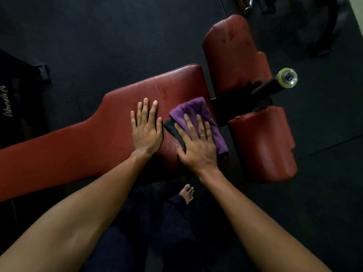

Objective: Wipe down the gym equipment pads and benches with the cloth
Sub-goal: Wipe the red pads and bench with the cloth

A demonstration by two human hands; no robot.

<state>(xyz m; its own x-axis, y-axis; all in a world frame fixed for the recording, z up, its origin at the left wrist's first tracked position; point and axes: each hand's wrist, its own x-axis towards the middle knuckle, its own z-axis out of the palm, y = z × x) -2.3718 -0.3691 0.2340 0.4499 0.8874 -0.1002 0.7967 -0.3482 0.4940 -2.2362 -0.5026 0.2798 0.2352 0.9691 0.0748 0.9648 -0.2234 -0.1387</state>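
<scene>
A dark red padded bench (82, 142) runs from the left edge to the middle of the view. My left hand (147, 130) lies flat on its wide end with fingers straight and spread. Just to the right, my right hand (196, 144) presses flat on a purple cloth (198, 110) with a black edge, at the bench's right end. Small water drops sit on the pad between my hands. Two red roller pads stand beyond the bench end, one far (233, 54) and one near (265, 144).
A black bar with a yellow-ringed metal end cap (287, 77) sticks out between the rollers. Dark rubber floor (117, 36) surrounds the bench. A black machine part with white lettering (11, 99) is at the left. My bare foot (187, 193) stands below the bench.
</scene>
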